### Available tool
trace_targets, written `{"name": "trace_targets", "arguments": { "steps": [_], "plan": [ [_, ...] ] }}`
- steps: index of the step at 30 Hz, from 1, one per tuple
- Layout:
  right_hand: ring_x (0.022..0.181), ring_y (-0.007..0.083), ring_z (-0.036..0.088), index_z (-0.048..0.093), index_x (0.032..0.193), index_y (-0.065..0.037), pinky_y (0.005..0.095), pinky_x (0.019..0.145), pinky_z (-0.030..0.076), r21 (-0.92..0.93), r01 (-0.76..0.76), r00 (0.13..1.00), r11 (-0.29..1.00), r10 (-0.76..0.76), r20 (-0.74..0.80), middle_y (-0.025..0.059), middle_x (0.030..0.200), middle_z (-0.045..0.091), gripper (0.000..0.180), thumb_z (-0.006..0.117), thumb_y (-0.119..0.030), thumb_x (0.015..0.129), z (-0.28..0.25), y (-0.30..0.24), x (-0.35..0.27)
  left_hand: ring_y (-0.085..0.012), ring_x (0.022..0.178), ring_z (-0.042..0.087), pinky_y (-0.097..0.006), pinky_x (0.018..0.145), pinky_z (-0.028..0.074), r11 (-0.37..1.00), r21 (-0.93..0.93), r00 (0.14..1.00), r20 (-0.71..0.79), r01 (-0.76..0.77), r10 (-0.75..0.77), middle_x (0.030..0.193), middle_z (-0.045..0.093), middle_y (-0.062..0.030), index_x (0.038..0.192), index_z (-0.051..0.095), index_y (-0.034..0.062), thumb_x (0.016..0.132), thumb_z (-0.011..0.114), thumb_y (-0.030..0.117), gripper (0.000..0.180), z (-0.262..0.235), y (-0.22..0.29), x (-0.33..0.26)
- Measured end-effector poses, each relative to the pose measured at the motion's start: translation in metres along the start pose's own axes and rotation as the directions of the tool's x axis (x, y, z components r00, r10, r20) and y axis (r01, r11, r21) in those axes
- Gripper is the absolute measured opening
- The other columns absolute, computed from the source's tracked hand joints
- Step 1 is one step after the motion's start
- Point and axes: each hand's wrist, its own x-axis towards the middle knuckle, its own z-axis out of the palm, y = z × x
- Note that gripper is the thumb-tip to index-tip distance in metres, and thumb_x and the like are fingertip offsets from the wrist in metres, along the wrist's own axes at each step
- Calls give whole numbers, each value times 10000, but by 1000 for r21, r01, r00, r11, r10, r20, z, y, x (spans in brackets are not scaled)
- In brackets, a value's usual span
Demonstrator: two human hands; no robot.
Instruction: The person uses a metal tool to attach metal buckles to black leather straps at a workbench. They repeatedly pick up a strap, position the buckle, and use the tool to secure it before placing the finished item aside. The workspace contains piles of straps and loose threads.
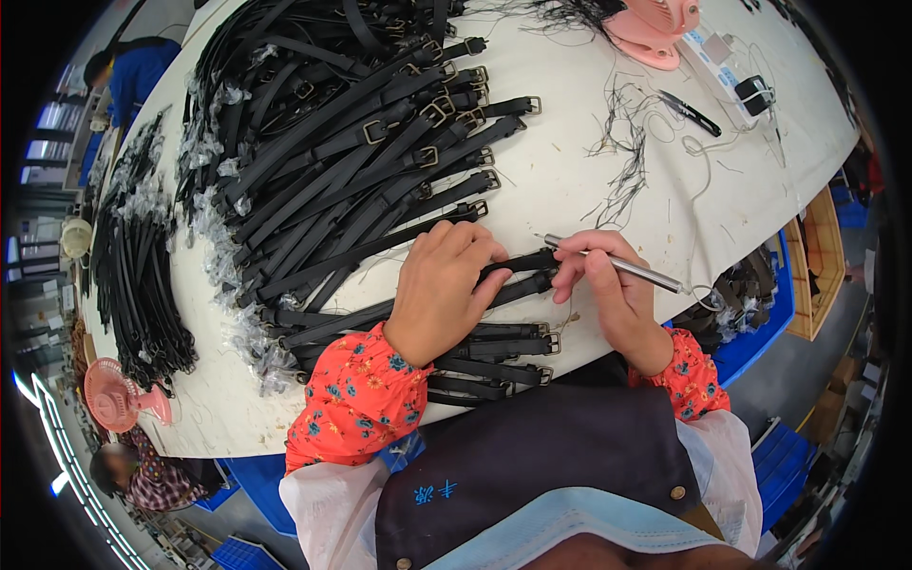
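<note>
- The left hand (442,290) lay flat, fingers spread, pressing a black strap (518,271) to the white table (560,180).
- The right hand (608,285) pinched a slim metal tool (622,266) like a pen, its tip beside the strap's end.
- The strap ran left to right between both hands.
- Buckled straps (361,142) were heaped beyond, farther up the table.

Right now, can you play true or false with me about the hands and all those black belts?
1. The left hand presses down on a black strap. True.
2. The right hand holds a red pencil. False: it holds a thin silver tool.
3. The straps in the big pile have metal buckles. True.
4. The fan at the table's far end is blue. False: it is pink.
5. The sleeves are plain white. False: red with flowers.
</note>
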Motion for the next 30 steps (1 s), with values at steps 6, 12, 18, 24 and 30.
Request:
{"name": "trace_targets", "arguments": {
  "steps": [6,12,18,24,30],
  "plan": [
    [818,147,669,586,1253,28,290,795,526,-20,62,998,998,-63,-13,105,936,675,324,458,-235,1114,-1,1,1,-286,782,615,-382,688,510,960,198,976,-47,-198,211,898,648,-67,881,655,41,780,774,25,157,1,-1,-3],
    [842,155,679,582,1265,34,291,806,525,-38,84,996,996,-84,-14,108,953,675,324,459,-223,1111,0,3,2,-238,703,631,-335,622,515,998,-61,995,96,34,-28,908,627,-77,925,639,25,812,768,-4,174,0,3,-5],
    [843,153,677,580,1268,38,286,786,527,-28,60,998,998,-59,2,109,960,674,322,456,-213,1111,1,2,1,-214,677,642,-308,601,515,972,-180,987,83,151,-138,963,625,-76,1001,665,33,847,764,7,185,-4,11,0],
    [797,126,662,590,1247,28,263,750,521,-5,-20,1000,1000,20,11,89,903,674,320,447,-226,1116,2,-2,2,-259,730,667,-332,615,528,997,12,997,-27,-76,76,965,651,-91,984,684,30,856,738,-14,146,14,5,-8],
    [730,97,626,605,1213,13,250,699,501,13,-98,994,995,97,58,50,813,663,319,452,-250,1118,0,0,0,-276,730,659,-342,634,526,995,-99,999,-44,16,-21,938,646,-105,1026,661,33,867,724,-15,177,15,2,-6]
  ]
}}
